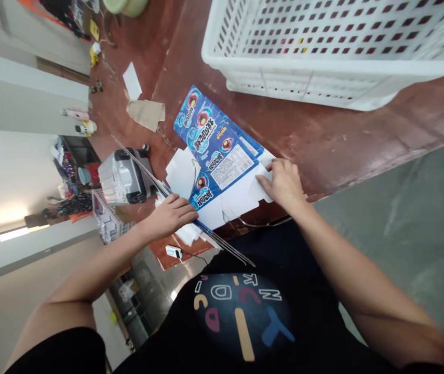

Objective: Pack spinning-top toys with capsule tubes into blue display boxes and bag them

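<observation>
At mid-surface (pixel 183 62) lies our printed sheet (pixel 216 148), apparently steadied from both sides: left grip (pixel 169 215) closed over thin rods (pixel 142 167) at seven o'clock, right grip (pixel 283 182) pinching the white flap (pixel 258 180) at four.

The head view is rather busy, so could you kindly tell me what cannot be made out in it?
All in the head view:
- Left hand: its palm is hidden by its own back.
- Thin rods: part of their length is covered by the left hand.
- Blue carton: its label's fine print is too small and blurred to read.
- White basket: its upper part is cut off by the picture's top edge.
</observation>
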`<action>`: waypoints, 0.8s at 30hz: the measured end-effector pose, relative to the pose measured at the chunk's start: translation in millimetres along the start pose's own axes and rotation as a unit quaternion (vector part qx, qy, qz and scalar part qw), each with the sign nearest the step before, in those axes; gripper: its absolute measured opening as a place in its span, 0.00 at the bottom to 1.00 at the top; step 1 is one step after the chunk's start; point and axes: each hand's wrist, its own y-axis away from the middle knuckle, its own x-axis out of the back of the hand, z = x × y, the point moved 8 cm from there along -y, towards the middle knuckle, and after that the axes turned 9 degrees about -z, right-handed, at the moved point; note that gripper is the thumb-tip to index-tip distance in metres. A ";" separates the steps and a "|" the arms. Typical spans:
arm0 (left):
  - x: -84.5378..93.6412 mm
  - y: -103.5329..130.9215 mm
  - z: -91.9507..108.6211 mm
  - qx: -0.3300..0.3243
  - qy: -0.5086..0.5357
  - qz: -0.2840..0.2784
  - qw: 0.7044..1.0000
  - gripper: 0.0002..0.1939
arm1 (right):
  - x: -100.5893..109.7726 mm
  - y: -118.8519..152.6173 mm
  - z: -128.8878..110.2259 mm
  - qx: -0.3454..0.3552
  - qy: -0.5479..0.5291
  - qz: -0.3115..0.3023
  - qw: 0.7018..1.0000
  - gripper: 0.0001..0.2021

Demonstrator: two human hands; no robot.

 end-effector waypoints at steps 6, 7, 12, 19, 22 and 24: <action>2.1 0.2 4.5 0.018 -0.044 -0.001 0.999 0.11 | 0.3 -3.5 7.9 -0.023 0.002 -0.030 0.999 0.19; 3.9 -0.9 5.3 0.017 -0.050 0.002 0.999 0.11 | 3.0 -1.8 5.0 -0.026 0.006 -0.029 0.999 0.19; 23.2 -0.5 6.4 0.034 -0.073 0.097 0.992 0.05 | 20.9 38.0 -58.3 0.106 -0.041 -0.051 0.992 0.10; 24.5 -2.1 5.9 0.011 -0.105 0.142 0.984 0.05 | 9.0 115.2 -151.6 0.259 -0.130 -0.329 0.899 0.12; 19.8 -6.7 0.4 -0.002 -0.102 0.106 0.989 0.08 | 11.0 96.3 -145.7 0.293 -0.194 -0.325 0.878 0.15; 18.1 -9.8 -1.7 -0.023 -0.116 0.089 0.989 0.09 | 16.0 55.9 -113.2 0.220 -0.168 -0.217 0.936 0.18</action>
